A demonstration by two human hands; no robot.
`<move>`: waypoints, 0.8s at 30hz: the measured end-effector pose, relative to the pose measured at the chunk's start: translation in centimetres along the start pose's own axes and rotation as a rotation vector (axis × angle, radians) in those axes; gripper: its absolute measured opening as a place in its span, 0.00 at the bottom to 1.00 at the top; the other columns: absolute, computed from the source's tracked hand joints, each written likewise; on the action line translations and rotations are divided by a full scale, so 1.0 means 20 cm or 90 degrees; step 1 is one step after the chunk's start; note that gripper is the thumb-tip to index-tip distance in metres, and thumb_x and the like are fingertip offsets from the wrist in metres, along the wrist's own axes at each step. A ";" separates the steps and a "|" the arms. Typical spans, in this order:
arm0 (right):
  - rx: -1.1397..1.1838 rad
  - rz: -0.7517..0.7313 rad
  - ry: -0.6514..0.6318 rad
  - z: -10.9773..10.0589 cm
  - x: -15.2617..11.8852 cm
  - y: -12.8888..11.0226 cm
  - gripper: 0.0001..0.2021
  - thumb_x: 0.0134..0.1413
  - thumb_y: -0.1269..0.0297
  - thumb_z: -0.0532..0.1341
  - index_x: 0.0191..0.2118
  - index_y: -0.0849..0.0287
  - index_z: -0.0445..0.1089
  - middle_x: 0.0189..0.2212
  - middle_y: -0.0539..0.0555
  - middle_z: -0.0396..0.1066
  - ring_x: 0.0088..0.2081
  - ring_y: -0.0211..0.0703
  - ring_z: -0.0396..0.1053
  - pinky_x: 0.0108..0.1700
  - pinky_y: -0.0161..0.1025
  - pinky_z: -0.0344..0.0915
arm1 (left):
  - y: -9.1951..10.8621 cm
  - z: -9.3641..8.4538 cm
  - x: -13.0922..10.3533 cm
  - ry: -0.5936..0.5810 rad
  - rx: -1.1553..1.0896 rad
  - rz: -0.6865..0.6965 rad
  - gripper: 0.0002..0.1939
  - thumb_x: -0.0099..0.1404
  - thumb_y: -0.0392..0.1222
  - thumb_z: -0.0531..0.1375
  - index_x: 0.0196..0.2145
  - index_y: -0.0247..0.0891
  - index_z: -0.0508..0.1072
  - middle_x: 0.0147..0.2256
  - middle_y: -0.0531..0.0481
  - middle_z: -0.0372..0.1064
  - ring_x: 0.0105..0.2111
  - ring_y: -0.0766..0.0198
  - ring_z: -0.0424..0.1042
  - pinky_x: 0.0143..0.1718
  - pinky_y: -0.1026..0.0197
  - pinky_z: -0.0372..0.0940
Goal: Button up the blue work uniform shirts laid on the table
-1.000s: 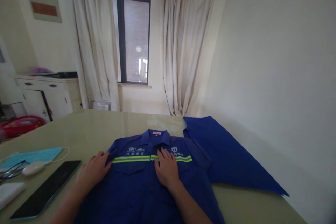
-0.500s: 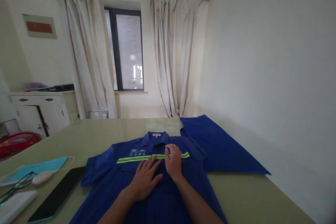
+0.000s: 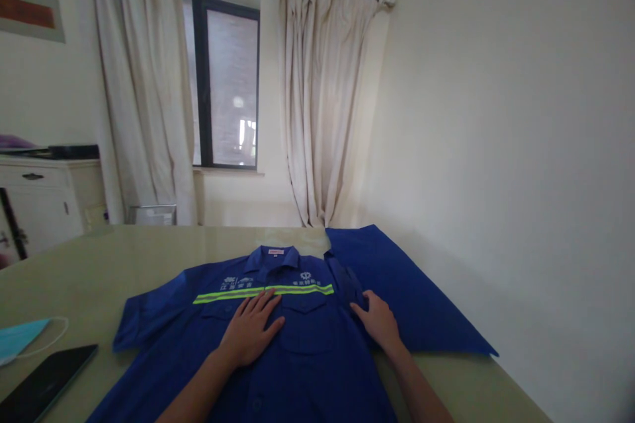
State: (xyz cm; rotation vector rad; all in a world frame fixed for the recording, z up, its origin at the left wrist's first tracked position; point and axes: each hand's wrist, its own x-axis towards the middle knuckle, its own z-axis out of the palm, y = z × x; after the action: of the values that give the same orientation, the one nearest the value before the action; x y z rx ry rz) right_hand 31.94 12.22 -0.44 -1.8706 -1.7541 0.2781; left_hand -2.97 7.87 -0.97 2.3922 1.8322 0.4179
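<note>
A blue short-sleeved shirt (image 3: 297, 370) with a yellow-green reflective stripe lies front up, its collar away from me. My left hand (image 3: 252, 327) rests flat on its chest with fingers spread, holding nothing. At the shirt's right sleeve is my right hand (image 3: 378, 318), thumb and fingers at the sleeve's edge; whether cloth is pinched between them is hard to tell. Under and beside that sleeve lies another piece of blue cloth (image 3: 411, 291), reaching toward the wall.
The pale green table (image 3: 163, 244) carries a black phone (image 3: 47, 380) and a light blue face mask (image 3: 22, 338) at the left. A white wall borders the right side. Curtains, a window and a white cabinet (image 3: 44, 201) stand beyond.
My right hand has moved from the chest stripe out to the right sleeve, uncovering the print on that side. My left hand still lies on the chest. The view has shifted right.
</note>
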 end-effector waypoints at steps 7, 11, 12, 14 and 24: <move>0.452 -0.012 0.188 0.05 0.07 0.01 0.21 0.51 0.45 0.63 0.39 0.58 0.76 0.40 0.59 0.79 0.45 0.57 0.75 0.51 0.50 0.70 | 0.01 0.04 0.02 0.001 0.032 -0.014 0.35 0.72 0.68 0.41 0.69 0.51 0.57 0.71 0.53 0.47 0.71 0.50 0.49 0.70 0.40 0.45; 0.656 0.053 0.126 0.00 0.05 -0.02 0.24 0.51 0.43 0.63 0.44 0.58 0.76 0.42 0.58 0.79 0.44 0.56 0.76 0.49 0.51 0.72 | 0.06 0.07 -0.05 0.005 0.024 0.012 0.34 0.72 0.67 0.39 0.69 0.53 0.54 0.71 0.54 0.46 0.71 0.50 0.48 0.70 0.39 0.45; 0.658 0.018 0.097 -0.01 0.03 -0.06 0.24 0.52 0.44 0.64 0.47 0.57 0.75 0.46 0.58 0.78 0.48 0.56 0.75 0.52 0.52 0.70 | 0.07 0.08 -0.06 0.006 0.019 0.022 0.34 0.73 0.67 0.40 0.70 0.53 0.54 0.71 0.55 0.46 0.71 0.50 0.48 0.70 0.39 0.45; 0.572 -0.105 0.043 0.00 -0.03 -0.16 0.25 0.53 0.47 0.65 0.53 0.55 0.74 0.57 0.58 0.72 0.58 0.55 0.69 0.62 0.51 0.63 | 0.08 0.08 -0.09 0.007 0.012 0.036 0.33 0.73 0.66 0.40 0.70 0.55 0.53 0.71 0.55 0.47 0.71 0.50 0.48 0.70 0.39 0.45; 0.016 -0.336 -0.145 0.15 -0.26 -0.42 0.29 0.63 0.52 0.58 0.68 0.50 0.61 0.68 0.54 0.59 0.68 0.51 0.56 0.69 0.47 0.52 | 0.13 0.00 -0.15 0.008 -0.024 0.032 0.33 0.73 0.65 0.40 0.68 0.52 0.58 0.71 0.54 0.50 0.70 0.51 0.50 0.70 0.40 0.46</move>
State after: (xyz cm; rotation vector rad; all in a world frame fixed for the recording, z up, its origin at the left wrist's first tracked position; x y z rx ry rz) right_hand 22.61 7.87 0.23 -1.3302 -2.3068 0.3126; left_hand -1.27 4.28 -0.86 2.4205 1.7568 0.4675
